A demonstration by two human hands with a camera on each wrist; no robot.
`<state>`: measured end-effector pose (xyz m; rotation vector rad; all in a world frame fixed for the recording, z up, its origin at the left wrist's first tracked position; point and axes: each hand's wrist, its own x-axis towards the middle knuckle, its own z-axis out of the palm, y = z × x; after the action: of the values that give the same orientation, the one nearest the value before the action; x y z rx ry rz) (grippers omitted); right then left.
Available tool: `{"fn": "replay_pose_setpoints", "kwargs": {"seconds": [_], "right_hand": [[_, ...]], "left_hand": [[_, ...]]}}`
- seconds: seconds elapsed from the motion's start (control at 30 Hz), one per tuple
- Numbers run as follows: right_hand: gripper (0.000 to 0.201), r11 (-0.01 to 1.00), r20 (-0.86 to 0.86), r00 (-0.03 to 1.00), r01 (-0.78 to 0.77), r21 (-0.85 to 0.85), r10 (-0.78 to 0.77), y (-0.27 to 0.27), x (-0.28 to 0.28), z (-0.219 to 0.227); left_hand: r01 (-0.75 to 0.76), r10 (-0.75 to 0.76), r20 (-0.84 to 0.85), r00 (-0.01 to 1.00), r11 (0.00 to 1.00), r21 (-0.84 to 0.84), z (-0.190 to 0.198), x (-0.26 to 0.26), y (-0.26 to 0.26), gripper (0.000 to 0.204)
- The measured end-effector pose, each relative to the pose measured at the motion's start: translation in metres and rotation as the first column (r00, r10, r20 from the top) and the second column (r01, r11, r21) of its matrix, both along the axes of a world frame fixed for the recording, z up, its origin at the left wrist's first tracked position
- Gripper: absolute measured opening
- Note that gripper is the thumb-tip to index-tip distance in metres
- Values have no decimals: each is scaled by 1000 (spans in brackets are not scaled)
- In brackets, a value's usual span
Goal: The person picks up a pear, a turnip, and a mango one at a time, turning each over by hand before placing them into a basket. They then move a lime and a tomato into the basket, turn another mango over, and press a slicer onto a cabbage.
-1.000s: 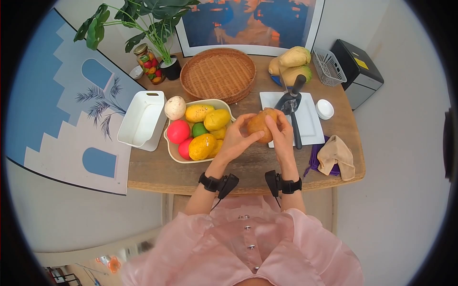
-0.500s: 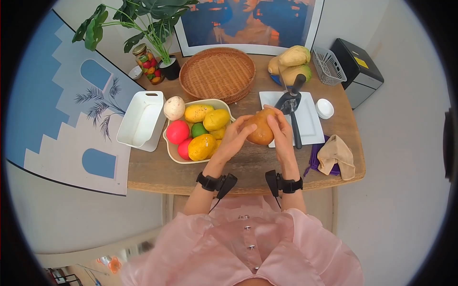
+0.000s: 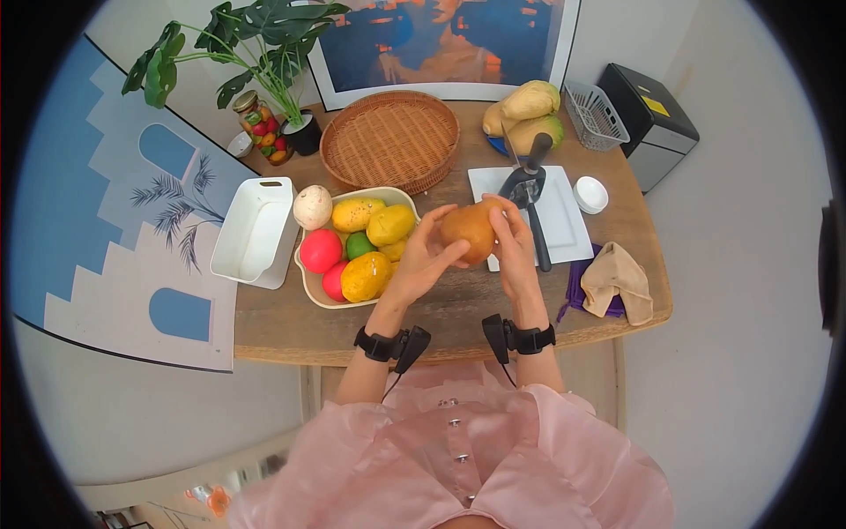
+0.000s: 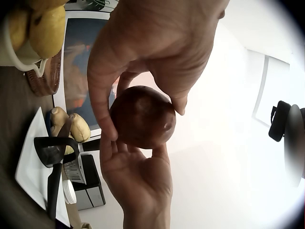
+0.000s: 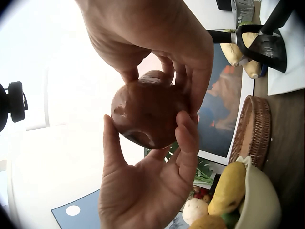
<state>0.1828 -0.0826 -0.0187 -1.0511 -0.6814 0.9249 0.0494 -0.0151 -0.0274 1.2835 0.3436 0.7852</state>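
A smooth, brown-orange rounded fruit [image 3: 470, 234] is held up between both hands, above the table near the white plate's left edge. My left hand [image 3: 416, 267] grips its left side, thumb at the front and fingers curving behind. From the other side my right hand [image 3: 518, 254] grips it with thumb and fingers. In the left wrist view the fruit [image 4: 143, 117] looks dark and glossy, with fingers of both hands round it. The right wrist view shows a shiny dent low on the fruit [image 5: 150, 114]. Part of its surface is hidden by the fingers.
A cream tray [image 3: 310, 286] of yellow, red and green produce lies left, beside a white bin [image 3: 251, 234]. Black-handled kitchen tools [image 3: 529, 181] lie on the white plate [image 3: 573, 234]. Behind are a wicker tray [image 3: 388, 141] and pale squash-like produce [image 3: 533, 101]. A beige cloth [image 3: 612, 282] lies right.
The fruit has been turned in the hands, showing a different side. Both hands keep hold of it, with fingers slightly shifted. The head view has swung a little, sliding the table scene left.
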Motion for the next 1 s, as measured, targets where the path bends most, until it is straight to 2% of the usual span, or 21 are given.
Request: {"fn": "replay_pose_setpoints", "kwargs": {"seconds": [0.17,0.23,0.27,0.3,0.33,0.37,0.4,0.43,0.57,0.63,0.73,0.83,0.97,1.0], "right_hand": [[35,998,-53,997,62,-2,-62,1,-1,2],[37,998,46,997,61,-2,-61,2,-1,0],[37,998,47,997,61,-2,-61,2,-2,-2],[39,996,83,996,25,81,-31,3,-4,-3],[43,987,121,993,-15,162,-5,3,-7,-2],[43,987,122,993,-15,161,-5,2,-10,1],[48,993,289,957,-41,114,6,-1,-13,6],[53,996,446,895,-60,64,25,-3,-16,10],[60,992,432,902,-64,108,11,3,-13,2],[56,993,256,964,-88,83,64,1,-11,6],[52,992,212,976,-68,108,43,3,-8,2],[49,995,255,966,-61,85,37,3,-7,-1],[48,995,267,963,-10,100,-17,4,-6,-3],[48,998,236,972,-9,56,-4,2,-6,0]], "left_hand": [[64,-64,-27,998,998,28,7,-2,0,56],[65,-63,-46,997,997,42,7,-2,1,55],[37,-41,-49,998,995,-95,6,-2,3,53],[7,-20,-55,998,973,-230,5,-2,4,50],[7,-20,-55,998,973,-230,5,-1,5,50],[-58,42,-85,996,978,-200,6,0,5,48],[-123,105,-113,988,978,-169,6,1,5,47],[-125,106,-113,988,978,-169,5,0,4,47],[-122,98,-139,985,977,-176,-2,-3,9,46],[-91,66,-121,990,974,-210,-2,-4,9,47],[-90,75,-111,991,986,-141,5,-5,4,49],[-35,23,-81,996,989,-143,6,-6,5,54],[25,-35,-112,993,996,-89,6,-11,10,63],[43,-52,-133,990,997,-70,5,-12,11,66]]}}
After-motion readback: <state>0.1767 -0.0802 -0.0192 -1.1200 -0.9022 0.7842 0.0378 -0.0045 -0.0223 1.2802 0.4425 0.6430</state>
